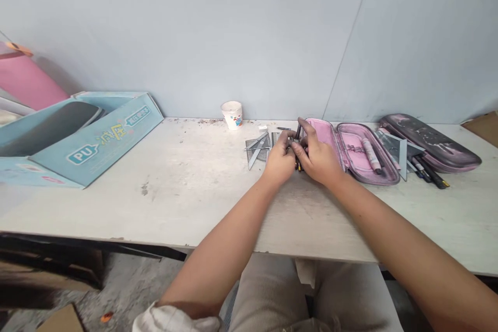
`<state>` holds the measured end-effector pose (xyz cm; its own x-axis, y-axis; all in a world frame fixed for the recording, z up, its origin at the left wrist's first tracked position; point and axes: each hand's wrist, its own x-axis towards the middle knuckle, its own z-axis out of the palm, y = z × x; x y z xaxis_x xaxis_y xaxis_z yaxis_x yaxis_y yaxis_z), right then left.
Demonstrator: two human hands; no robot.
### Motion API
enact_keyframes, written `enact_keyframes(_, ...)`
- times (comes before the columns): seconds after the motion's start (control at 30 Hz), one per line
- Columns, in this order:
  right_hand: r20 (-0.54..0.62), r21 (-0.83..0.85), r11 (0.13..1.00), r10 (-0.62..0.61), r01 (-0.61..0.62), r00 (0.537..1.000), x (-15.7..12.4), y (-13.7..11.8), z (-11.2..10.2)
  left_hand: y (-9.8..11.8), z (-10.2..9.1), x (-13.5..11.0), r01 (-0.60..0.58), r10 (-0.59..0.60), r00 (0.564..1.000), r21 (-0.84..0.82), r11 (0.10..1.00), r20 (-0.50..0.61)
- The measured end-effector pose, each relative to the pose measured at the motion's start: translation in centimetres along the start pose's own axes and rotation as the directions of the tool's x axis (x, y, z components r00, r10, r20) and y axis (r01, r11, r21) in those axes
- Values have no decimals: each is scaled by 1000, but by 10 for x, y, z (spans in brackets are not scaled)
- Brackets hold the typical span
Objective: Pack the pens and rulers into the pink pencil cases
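1. Clasps a bundle of dark pens [298, 165] in the left hand [278, 162], with fingers curled tight around the shafts and knuckles turned toward the camera.
2. Meets the same bundle with the right hand [319, 162]: thumb pressed against the pens, most fingers folded in, forefinger stretched out toward the wall.
3. Holds that bundle low over the table [187, 187], squeezed between both palms, with only the dark tips showing below; cannot tell how many pens, since most are hidden.
4. Works just left of an open pink pencil case [330, 137]; cannot tell whether the right hand touches its near flap or only hangs in front of it.
5. Shows a pink pen [371, 155] lying in the far half of that case.
6. Has grey set squares [257, 148] flat on the table just beyond the left hand's fingertips.
7. Has, further right, a triangle ruler [397, 149], loose pens [430, 172] and a closed dark case [431, 142], all well apart from both hands.
8. Has a paper cup [232, 114] by the wall and a blue carton [89, 145] far to the left.
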<state>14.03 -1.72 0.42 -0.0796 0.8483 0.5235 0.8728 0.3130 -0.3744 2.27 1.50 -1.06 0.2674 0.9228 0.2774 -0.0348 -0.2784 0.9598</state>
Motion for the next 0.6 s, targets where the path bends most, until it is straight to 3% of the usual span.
enact_keyframes(0.1, 26, -2, 1000, -3, 4, 1000, 4, -9, -2, 7, -8, 6, -68, 63, 997, -123, 990, -41)
enact_keyframes(0.17, 78, -19, 1000, -7, 9, 997, 3, -19, 0, 13, -18, 11, -107, 75, 984, -202, 974, -160)
enact_keyframes(0.27, 223, -138, 989, -22, 54, 975, -3, -40, 9, 19, -34, 17, -129, 19, 925, -266, 955, -379)
enact_keyframes(0.37, 326, -270, 960, 19, 74, 945, -6, -60, 20, 19, -45, 21, -131, -35, 856, -283, 950, -516)
enact_keyframes(0.47, 378, -335, 939, 58, 78, 924, -7, -70, 28, 17, -48, 22, -146, -25, 833, -263, 954, -552)
enact_keyframes(0.6, 405, -352, 933, 75, 80, 911, -6, -67, 26, 13, -43, 20, -131, 1, 862, -223, 966, -506)
